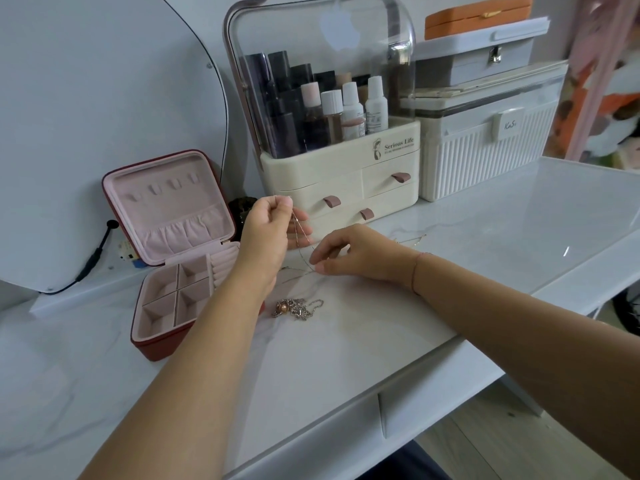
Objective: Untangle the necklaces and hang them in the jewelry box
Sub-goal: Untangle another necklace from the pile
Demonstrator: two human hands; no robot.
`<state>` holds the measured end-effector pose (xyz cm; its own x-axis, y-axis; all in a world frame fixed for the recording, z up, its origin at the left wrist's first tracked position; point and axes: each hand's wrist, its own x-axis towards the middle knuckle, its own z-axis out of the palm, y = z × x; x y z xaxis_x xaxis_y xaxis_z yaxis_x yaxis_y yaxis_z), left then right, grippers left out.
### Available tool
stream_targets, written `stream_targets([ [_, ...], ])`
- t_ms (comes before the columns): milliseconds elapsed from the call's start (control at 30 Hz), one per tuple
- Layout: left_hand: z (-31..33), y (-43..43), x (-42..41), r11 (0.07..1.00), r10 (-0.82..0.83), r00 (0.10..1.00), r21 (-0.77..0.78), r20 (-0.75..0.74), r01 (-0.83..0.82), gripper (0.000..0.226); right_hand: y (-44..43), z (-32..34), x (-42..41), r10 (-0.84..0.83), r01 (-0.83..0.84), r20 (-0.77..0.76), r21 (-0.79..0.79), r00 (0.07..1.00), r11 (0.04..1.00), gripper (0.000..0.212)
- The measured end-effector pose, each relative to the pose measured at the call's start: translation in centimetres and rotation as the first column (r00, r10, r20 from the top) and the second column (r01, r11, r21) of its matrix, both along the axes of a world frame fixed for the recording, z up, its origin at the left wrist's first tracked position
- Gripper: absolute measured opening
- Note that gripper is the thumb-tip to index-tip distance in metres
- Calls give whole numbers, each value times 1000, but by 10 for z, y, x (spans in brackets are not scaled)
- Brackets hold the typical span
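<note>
A thin gold necklace (300, 233) hangs from my left hand (268, 233), which pinches it between thumb and fingertips above the table. My right hand (349, 254) pinches the lower stretch of the same chain just over the marble top. A tangled heap of chain with a copper bead (297, 308) lies on the table near my left wrist. Another fine chain (412, 241) lies further right. The red jewelry box (173, 251) stands open at the left, its pink lid upright with small hooks (162, 190) and its tray compartments bare.
A cream cosmetics organiser (341, 171) with a clear hood and drawers stands right behind my hands. White ribbed storage box (485, 147) with stacked cases at the back right. A round mirror (104, 109) and a black cable (93, 258) at the left. The table edge (381, 386) runs diagonally.
</note>
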<state>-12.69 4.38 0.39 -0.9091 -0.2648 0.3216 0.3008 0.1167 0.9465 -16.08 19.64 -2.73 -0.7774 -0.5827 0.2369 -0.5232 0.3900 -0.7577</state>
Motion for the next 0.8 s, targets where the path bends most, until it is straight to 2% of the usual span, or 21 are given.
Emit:
stream_targets([
  [100,3,-1,2,1000,18,1000,-21,-12,-18,15,-2,1,-2,-28,28,10,-48,1000,998,10],
  [200,5,-6,1,997,64,998,-51,-5,-64,14,0,4,-5,-51,88,158,-241,986,966,12],
  [333,6,-15,-1,989,115,993,-96,-7,-115,15,11,14,-6,-1,119,263,-434,965,893,9],
  [433,6,-17,-1,980,130,991,-148,-21,-131,16,16,18,-9,87,130,355,-544,931,829,17],
  [533,7,-18,-3,974,144,989,-172,-22,-146,16,21,21,-11,187,190,447,-671,875,717,20],
  [667,7,-23,-4,967,180,983,-177,-23,-181,17,35,22,-16,341,307,487,-831,804,463,19],
  [800,6,-24,-5,968,183,983,-170,-13,-183,17,41,20,-21,412,371,498,-859,763,352,15],
])
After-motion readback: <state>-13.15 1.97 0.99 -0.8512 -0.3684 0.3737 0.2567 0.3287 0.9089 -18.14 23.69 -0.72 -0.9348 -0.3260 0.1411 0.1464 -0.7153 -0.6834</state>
